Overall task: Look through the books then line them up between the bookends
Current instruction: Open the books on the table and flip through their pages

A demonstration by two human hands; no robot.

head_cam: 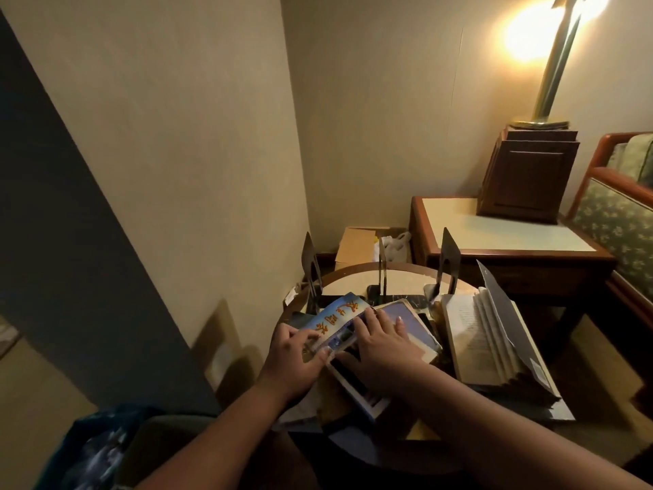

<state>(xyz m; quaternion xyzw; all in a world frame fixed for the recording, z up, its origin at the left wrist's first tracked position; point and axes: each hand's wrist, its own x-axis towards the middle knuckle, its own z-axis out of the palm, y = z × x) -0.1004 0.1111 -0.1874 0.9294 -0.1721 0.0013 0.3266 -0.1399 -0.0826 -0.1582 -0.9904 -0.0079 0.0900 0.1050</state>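
A blue book with orange lettering (pixel 337 318) lies open on the small round table (pixel 357 277). My left hand (pixel 295 362) grips its lifted cover at the near edge. My right hand (pixel 383 343) lies flat on the book's pages, fingers straight. Under it sits another blue-covered book (pixel 415 325). To the right a thick book (pixel 494 341) lies open, its pages fanned and its dark cover raised. Three dark metal bookends stand at the table's back: left bookend (pixel 311 263), middle bookend (pixel 382 268), right bookend (pixel 448 258).
A wooden side table (pixel 509 238) with a dark wooden box (pixel 528 175) and a lit brass lamp (pixel 554 61) stands at the right rear. A cardboard box (pixel 355 244) and a white bag (pixel 397 247) sit on the floor behind the round table. A patterned chair (pixel 618 221) is at the far right.
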